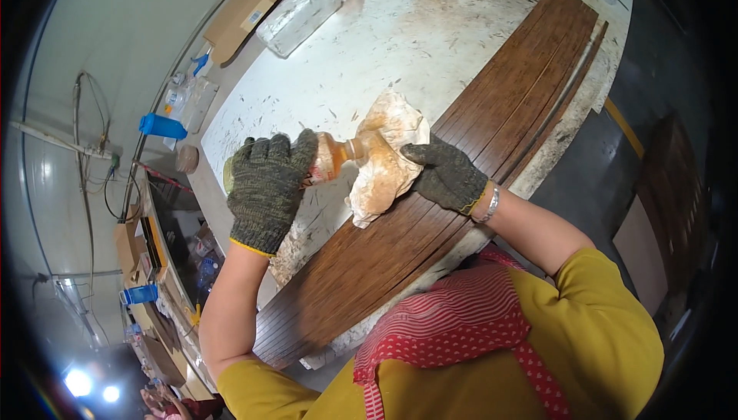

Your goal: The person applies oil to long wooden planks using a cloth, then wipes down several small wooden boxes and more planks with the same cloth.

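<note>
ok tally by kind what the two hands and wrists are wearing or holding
Gloves: 2, one on the left hand, one on the right hand
Bottle: 1, in the left hand
Stained cloth: 1, in the right hand
Bracelet: 1, on the right wrist
Total: 5
</note>
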{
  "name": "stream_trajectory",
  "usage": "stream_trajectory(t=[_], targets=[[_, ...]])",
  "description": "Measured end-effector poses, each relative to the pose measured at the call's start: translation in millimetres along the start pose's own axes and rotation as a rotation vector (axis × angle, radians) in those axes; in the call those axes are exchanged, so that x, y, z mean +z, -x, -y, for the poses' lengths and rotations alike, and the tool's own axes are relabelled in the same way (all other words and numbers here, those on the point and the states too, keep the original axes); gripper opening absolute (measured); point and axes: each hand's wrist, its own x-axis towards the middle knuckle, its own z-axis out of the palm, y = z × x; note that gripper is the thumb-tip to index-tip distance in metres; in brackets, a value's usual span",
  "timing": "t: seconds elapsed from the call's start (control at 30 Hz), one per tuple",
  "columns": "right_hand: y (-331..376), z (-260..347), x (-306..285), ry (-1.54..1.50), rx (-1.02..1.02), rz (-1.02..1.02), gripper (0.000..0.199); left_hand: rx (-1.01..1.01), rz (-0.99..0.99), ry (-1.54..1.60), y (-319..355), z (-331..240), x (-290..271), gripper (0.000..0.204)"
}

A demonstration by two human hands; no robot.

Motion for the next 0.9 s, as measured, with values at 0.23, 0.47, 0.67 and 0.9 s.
stream_trajectory(t=[0.23, 0.47, 0.67, 0.9], targets=[[9.2, 6.3, 4.0, -0.068, 0.055, 0.018, 0.044, 0.021, -0.126, -0.036, -14.1, -3.1, -0.7, 0.042], [-14.5, -4.8, -27.4, -0.118, 0.092, 0.103, 0.043, 0.023, -0.208, 0.128, -46.2, 0.3, 34.2, 0.056], [0.1, -0.3, -19.8, -0.202, 0.056, -0.035, 0.052, -0.474, -0.270, 0.925, -88.8, 3.4, 134.4, 0.073], [-0.6, 1.2, -13.1, 0.013, 0.015, -0.095, 0.053, -0.786, -0.530, 1.516, -111.5, 51.3, 238.3, 0.079]])
